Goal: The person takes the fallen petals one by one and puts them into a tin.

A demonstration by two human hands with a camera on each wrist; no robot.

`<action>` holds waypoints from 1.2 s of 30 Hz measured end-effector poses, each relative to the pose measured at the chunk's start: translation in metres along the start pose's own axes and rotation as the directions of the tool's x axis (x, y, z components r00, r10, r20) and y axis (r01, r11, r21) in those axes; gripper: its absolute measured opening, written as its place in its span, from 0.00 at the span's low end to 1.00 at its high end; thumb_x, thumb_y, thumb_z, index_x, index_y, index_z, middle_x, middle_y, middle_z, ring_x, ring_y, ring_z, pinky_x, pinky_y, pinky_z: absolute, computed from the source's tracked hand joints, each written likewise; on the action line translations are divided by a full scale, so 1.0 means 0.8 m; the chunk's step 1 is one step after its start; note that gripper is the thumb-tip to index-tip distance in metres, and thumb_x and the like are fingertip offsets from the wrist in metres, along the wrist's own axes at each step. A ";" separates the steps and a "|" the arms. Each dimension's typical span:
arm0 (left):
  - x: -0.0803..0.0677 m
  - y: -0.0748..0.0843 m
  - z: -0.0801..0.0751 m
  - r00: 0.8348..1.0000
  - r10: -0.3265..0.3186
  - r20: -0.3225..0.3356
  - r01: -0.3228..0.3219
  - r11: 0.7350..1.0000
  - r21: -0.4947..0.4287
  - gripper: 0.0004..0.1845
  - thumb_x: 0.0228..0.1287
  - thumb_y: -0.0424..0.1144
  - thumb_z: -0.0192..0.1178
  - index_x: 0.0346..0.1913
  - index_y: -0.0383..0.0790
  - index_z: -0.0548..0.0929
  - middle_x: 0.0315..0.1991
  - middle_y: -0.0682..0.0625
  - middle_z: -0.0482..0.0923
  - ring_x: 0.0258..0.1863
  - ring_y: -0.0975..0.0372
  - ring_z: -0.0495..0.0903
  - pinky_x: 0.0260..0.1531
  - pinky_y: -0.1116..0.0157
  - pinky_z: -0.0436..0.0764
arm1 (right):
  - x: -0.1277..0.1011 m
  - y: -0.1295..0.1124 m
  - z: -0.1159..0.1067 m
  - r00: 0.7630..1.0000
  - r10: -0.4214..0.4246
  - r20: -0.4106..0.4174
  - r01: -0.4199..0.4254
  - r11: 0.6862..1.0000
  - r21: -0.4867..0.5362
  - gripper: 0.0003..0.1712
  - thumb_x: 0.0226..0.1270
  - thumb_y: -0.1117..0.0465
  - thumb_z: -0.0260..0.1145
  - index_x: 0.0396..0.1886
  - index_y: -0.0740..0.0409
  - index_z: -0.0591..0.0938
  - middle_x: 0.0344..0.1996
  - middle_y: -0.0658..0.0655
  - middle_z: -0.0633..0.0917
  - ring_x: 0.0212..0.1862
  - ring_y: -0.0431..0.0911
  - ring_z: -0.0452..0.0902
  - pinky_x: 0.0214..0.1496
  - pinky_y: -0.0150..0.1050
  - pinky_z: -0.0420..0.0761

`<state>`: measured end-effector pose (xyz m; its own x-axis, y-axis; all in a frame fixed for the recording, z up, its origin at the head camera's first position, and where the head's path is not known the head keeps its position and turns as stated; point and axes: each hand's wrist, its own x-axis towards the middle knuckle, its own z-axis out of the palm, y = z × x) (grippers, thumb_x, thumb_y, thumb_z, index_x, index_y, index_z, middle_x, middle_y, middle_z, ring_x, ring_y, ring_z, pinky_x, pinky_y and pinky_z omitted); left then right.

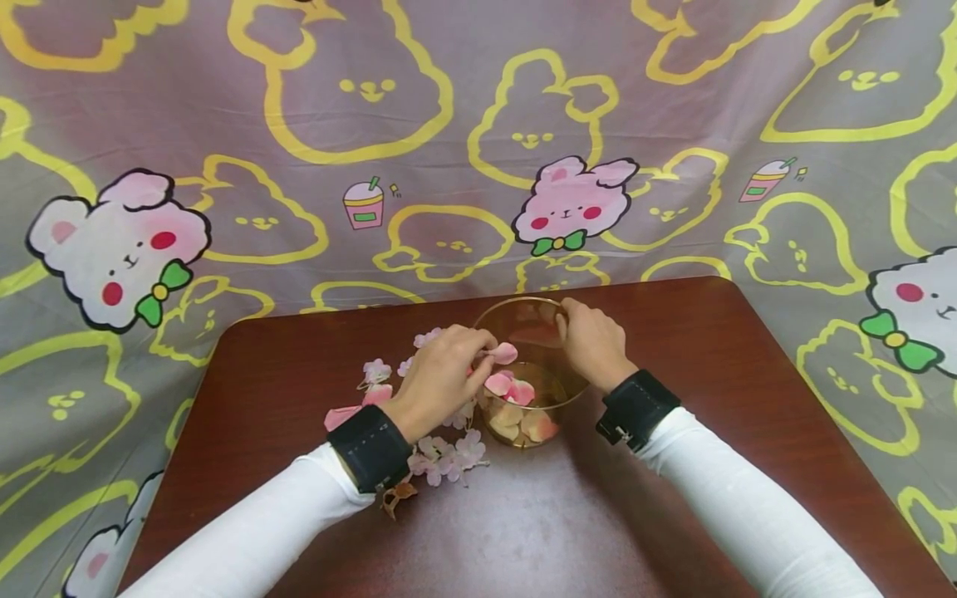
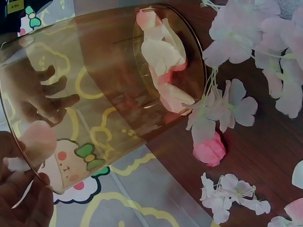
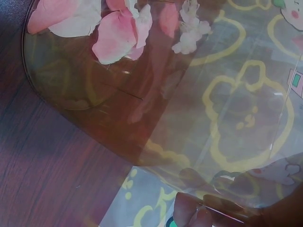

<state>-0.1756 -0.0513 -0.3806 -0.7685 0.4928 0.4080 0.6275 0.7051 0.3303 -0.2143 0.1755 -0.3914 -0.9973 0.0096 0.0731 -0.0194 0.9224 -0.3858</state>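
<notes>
At the far left of my head view the cartoon-print cloth (image 1: 149, 124) hangs as a backdrop and drapes down past the edge of the dark red tabletop (image 1: 673, 399). Moving inward, I see loose blossoms (image 1: 449, 453) scattered on the wood beside my left forearm, pale pink and white, with a brownish bit near the wrist strap; the left wrist camera shows several of them lying just beside the container's base.

My left hand (image 1: 441, 374) comes next. Its fingers are curled and pinch a single pink petal (image 1: 503, 353), held right at the rim of the clear glass jar (image 1: 549, 399), on its left side. In the left wrist view that petal sits at the jar's mouth, close to my fingertips.

The jar stands upright near the middle of the tabletop, toward its far edge. More petals (image 1: 519, 407) lie piled at its bottom, pink and cream, and both wrist cameras show them through the glass wall.

To the right, my right hand (image 1: 593, 340) grips the jar's rim on the far right side, fingers curled over the edge. The right wrist camera catches fingertips (image 3: 189, 210) pressed on the glass lip.
</notes>
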 end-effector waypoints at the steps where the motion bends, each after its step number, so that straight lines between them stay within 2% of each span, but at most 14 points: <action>1: 0.000 0.001 0.000 1.000 0.001 0.011 -0.001 1.000 0.005 0.03 0.68 0.38 0.65 0.41 0.44 0.85 0.34 0.51 0.85 0.37 0.59 0.79 0.36 0.62 0.79 | 0.000 0.000 0.000 1.000 0.001 0.001 -0.001 1.000 0.001 0.11 0.79 0.54 0.55 0.42 0.55 0.79 0.27 0.57 0.81 0.32 0.55 0.81 0.28 0.46 0.73; 5: 0.001 0.001 0.001 0.998 -0.013 0.055 0.013 1.000 0.004 0.04 0.67 0.39 0.66 0.41 0.44 0.85 0.35 0.52 0.85 0.41 0.58 0.80 0.38 0.61 0.80 | 0.000 0.000 0.001 1.000 0.003 0.002 -0.003 1.000 0.002 0.11 0.79 0.54 0.55 0.42 0.55 0.79 0.26 0.56 0.80 0.31 0.53 0.80 0.28 0.45 0.71; 11: 0.001 0.000 -0.002 0.997 -0.018 0.079 0.019 1.000 -0.007 0.04 0.66 0.37 0.65 0.41 0.43 0.85 0.37 0.52 0.86 0.45 0.57 0.81 0.42 0.60 0.81 | 0.000 0.000 0.001 1.000 0.000 -0.002 0.000 1.000 0.009 0.11 0.79 0.55 0.55 0.45 0.56 0.80 0.23 0.54 0.77 0.28 0.52 0.76 0.26 0.42 0.66; 17: -0.001 -0.003 -0.005 0.998 -0.008 0.065 0.010 0.999 -0.035 0.04 0.66 0.36 0.65 0.42 0.41 0.85 0.43 0.49 0.86 0.49 0.55 0.81 0.51 0.57 0.82 | -0.001 0.000 0.001 1.000 -0.001 0.001 0.001 1.000 0.010 0.11 0.78 0.55 0.55 0.46 0.57 0.80 0.23 0.54 0.75 0.27 0.52 0.76 0.26 0.41 0.66; 23: -0.002 -0.009 -0.011 1.000 -0.017 0.012 0.017 0.999 -0.030 0.09 0.66 0.35 0.66 0.47 0.39 0.85 0.49 0.46 0.86 0.53 0.53 0.82 0.53 0.55 0.83 | -0.002 0.000 0.000 1.000 -0.001 -0.003 0.001 1.000 0.013 0.12 0.78 0.55 0.55 0.47 0.57 0.81 0.23 0.54 0.77 0.27 0.51 0.76 0.25 0.41 0.66; 31: -0.006 -0.034 -0.014 0.999 -0.052 0.006 0.052 0.999 0.007 0.11 0.67 0.35 0.64 0.50 0.38 0.84 0.49 0.46 0.86 0.51 0.53 0.82 0.50 0.55 0.84 | -0.001 0.000 0.001 1.000 -0.002 -0.012 0.002 1.000 0.011 0.12 0.78 0.55 0.55 0.46 0.56 0.81 0.25 0.55 0.79 0.29 0.52 0.78 0.26 0.43 0.69; 36: -0.015 -0.057 -0.017 0.989 -0.138 0.054 0.137 0.990 0.020 0.12 0.67 0.37 0.65 0.50 0.38 0.84 0.48 0.43 0.86 0.51 0.52 0.83 0.51 0.52 0.83 | -0.001 0.001 0.001 1.000 -0.002 -0.017 0.002 1.000 0.007 0.11 0.78 0.55 0.56 0.46 0.56 0.81 0.26 0.56 0.80 0.30 0.53 0.79 0.27 0.45 0.71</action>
<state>-0.1934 -0.0958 -0.3890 -0.8534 0.4178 0.3118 0.5136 0.7762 0.3656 -0.2138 0.1759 -0.3923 -0.9958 0.0144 0.0900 -0.0222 0.9195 -0.3924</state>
